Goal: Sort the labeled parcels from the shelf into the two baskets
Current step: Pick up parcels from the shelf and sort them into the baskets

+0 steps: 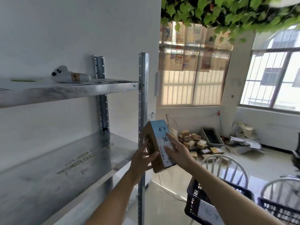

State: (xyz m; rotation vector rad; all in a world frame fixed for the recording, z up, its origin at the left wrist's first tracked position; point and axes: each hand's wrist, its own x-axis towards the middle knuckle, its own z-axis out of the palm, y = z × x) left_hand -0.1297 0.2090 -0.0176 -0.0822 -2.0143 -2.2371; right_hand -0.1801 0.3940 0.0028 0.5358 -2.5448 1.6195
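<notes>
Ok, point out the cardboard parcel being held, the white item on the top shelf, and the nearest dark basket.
cardboard parcel point(159, 140): head view, on its labelled face.
white item point(65, 75): head view, on its body.
dark basket point(193, 198): head view, on its left wall.

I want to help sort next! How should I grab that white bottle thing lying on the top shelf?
Take the white bottle round its narrow neck end, near the small handwritten label. It lies on its side on the top shelf, neck pointing right and its fat rounded end left, so the slimmer part fits small hands better. Come from the front, the open side; a wall is behind it.
</notes>
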